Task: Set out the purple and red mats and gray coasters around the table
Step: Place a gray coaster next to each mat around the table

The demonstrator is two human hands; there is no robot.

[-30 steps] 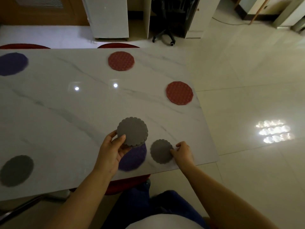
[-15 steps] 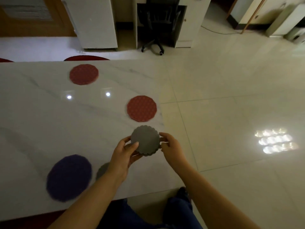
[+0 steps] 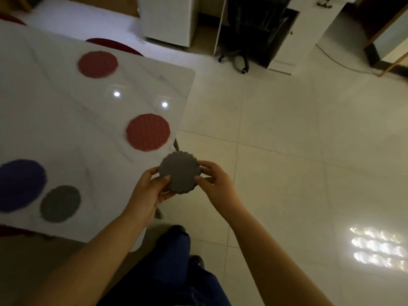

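Note:
Both hands hold a stack of gray scalloped coasters [image 3: 180, 172] just off the table's right edge. My left hand [image 3: 152, 191] grips the stack from below and the left; my right hand [image 3: 215, 180] pinches its right rim. On the white marble table [image 3: 66, 120] lie a red mat [image 3: 148, 132] near the right edge, a second red mat [image 3: 97, 64] further back, a purple mat [image 3: 21, 184] at the left and a gray coaster [image 3: 60, 203] beside it near the front edge.
A red chair seat [image 3: 114, 44] shows behind the table's far edge. A black office chair [image 3: 242, 40] stands between white cabinets [image 3: 167, 18] at the back. Glossy tiled floor [image 3: 298, 151] fills the right side. My legs in blue trousers [image 3: 176, 272] are below.
The view has swung right along the table. My right hand left the coaster lying on the table and came up to the held stack, which now hangs past the table's right edge.

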